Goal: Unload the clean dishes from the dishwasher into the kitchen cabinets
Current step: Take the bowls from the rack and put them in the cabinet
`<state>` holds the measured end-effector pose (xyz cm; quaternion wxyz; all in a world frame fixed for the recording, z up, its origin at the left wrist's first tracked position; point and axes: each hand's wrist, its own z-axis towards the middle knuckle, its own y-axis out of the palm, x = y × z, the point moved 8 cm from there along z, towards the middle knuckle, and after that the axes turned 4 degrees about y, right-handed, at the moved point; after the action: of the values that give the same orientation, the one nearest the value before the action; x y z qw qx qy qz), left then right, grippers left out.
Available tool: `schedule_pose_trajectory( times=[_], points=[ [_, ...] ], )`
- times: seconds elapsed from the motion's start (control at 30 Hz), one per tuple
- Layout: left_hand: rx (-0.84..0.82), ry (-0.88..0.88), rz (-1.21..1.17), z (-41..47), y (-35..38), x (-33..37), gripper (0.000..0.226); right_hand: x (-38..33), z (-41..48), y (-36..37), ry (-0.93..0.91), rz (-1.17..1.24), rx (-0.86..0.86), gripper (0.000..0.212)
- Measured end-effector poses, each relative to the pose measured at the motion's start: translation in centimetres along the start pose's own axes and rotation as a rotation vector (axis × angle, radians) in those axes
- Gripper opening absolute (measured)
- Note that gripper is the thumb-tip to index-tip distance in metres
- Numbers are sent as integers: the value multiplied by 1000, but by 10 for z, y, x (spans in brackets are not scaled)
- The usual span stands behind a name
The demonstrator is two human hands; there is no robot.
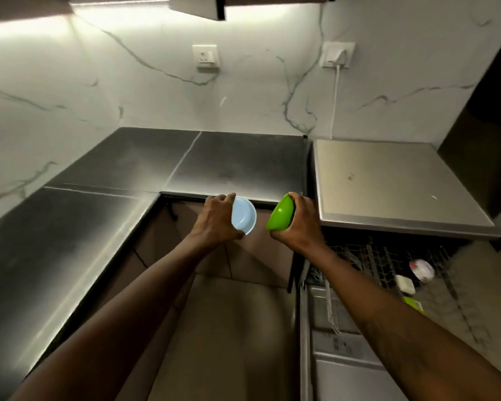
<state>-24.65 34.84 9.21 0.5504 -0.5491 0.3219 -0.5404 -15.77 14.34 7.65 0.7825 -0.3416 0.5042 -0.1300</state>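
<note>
Nearest, both forearms are cut off by the bottom edge of the view, and nothing above the elbows is seen. Beneath the right forearm, the open dishwasher door (339, 357) is partly covered by that arm, and its markings are too blurred to be read. Just beyond it the pulled-out rack (373, 256) is seen, its wires smeared. Three items are left in it: a white bowl with a reddish pattern (421, 270), a small white piece (405, 284) and a bright green piece (414, 304). The last two are too blurred to be identified.

Farther out, a pale blue bowl (245, 217) is gripped by the left hand (214, 219), with fingers curled over its upper rim and the thumb under its lower rim. Its hollow is turned to the right and its back is hidden by the hand. Just beside it, apart from it, a green bowl (279, 214) is held on edge by the right hand (300, 224), whose fingers are wrapped round its far side. Both bowls are held in the air before the counter edge.

Behind them a dark L-shaped countertop (99, 221) is seen, and to its right the dishwasher's grey flat top (388, 183). On the marbled wall (70, 91) two sockets are mounted. A white cable (334, 102) is led down from the right one, and its lower end is hidden behind the appliance. Wall cabinets (197, 5) are cut off by the top edge.
</note>
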Motion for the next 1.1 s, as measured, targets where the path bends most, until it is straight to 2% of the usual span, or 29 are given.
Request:
schedule_pose_trajectory(
  times=[0.2,0.37,0.7,0.9,1.1],
  points=[
    [107,-103,-1,2,-55,-79,117,-87,42,50,-166,69,-9,99],
    [144,-136,65,22,-90,-137,106,-144,96,96,-256,156,-5,103],
    [284,-189,162,88,-181,-237,98,-255,214,152,-430,314,13,91],
    [381,-246,192,134,-219,-287,108,-305,280,180,-546,342,37,99],
    [598,-236,179,188,-297,-342,116,-387,352,191,-658,436,125,102]
  ],
)
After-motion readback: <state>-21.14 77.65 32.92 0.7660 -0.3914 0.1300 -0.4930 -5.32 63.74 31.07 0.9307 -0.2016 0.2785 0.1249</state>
